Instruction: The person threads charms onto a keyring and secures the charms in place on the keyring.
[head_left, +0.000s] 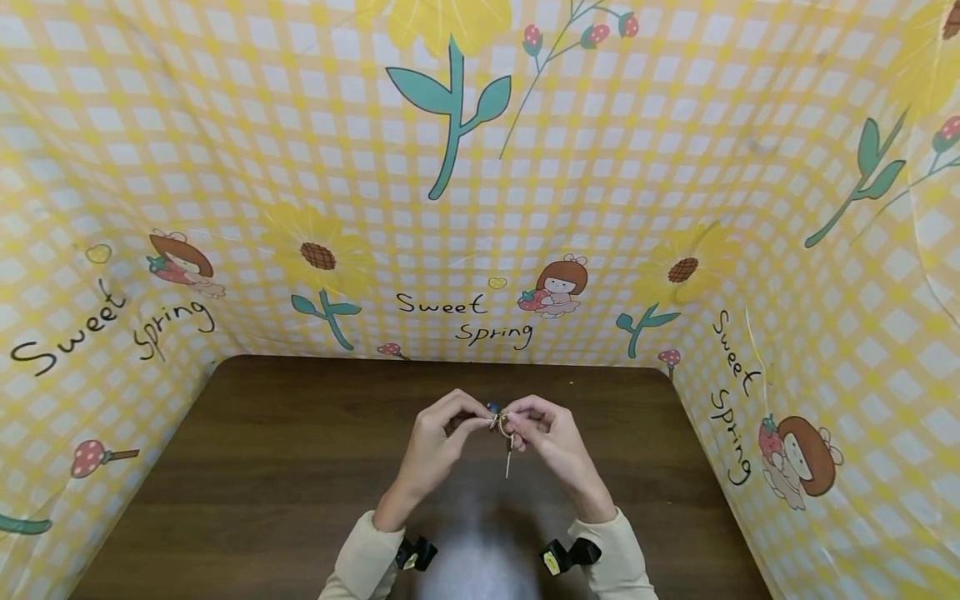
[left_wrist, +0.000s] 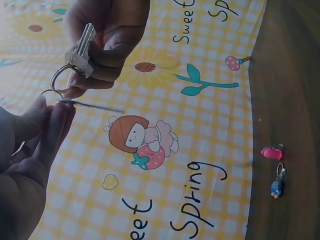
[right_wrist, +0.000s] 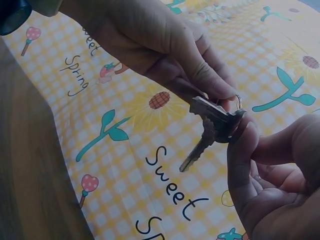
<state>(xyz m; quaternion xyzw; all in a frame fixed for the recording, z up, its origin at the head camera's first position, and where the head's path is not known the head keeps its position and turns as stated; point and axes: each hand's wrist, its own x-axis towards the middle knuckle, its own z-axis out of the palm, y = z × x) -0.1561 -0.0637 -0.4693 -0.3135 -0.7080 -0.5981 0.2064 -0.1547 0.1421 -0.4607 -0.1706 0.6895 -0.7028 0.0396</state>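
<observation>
Both hands meet over the table, working on a metal key ring (left_wrist: 61, 77) that carries two keys. My left hand (head_left: 438, 437) pinches one side of the ring between thumb and forefinger. From the other side my right hand (head_left: 551, 433) pinches the ring close to the keys' heads. One silver key (left_wrist: 82, 52) lies against the right hand's fingers in the left wrist view; the second key (left_wrist: 97, 106) appears edge-on there. The right wrist view has the overlapping keys (right_wrist: 215, 120) between the hands, with part of the ring (right_wrist: 239, 101) at the left fingertips.
On the dark wooden table (head_left: 300, 467) lie a pink charm (left_wrist: 272, 151) and a blue charm (left_wrist: 276, 187) with a small metal clasp (left_wrist: 281, 171). A yellow checked cloth (head_left: 450, 233) hangs around the table's back and sides.
</observation>
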